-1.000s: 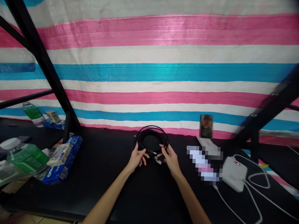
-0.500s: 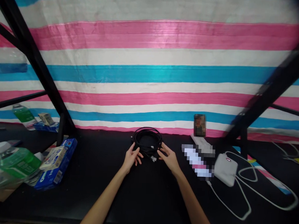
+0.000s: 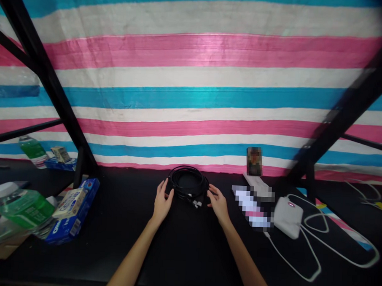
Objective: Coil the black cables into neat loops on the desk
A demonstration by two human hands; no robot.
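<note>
A coiled black cable (image 3: pixel 189 188) lies on the black tabletop (image 3: pixel 183 252), with pale connector ends (image 3: pixel 196 203) at its near side. My left hand (image 3: pixel 163 201) is beside the coil's left edge, fingers apart and holding nothing. At the right edge, my right hand (image 3: pixel 218 202) is likewise open, its fingertips close to the cable. Whether the fingertips touch the cable I cannot tell.
Right of the hands lie a blurred-out phone (image 3: pixel 253 208), a white power bank (image 3: pixel 288 217) and white charging cables (image 3: pixel 299 266). To the left are a blue box (image 3: pixel 80 216) and a green bottle (image 3: pixel 26 207). Black frame bars (image 3: pixel 54 90) slant up before a striped sheet (image 3: pixel 193 92).
My hands have moved apart from the coil, the left one leftward and the right one slightly rightward. The coil rests a little lower in the view, which has shifted slightly too.
</note>
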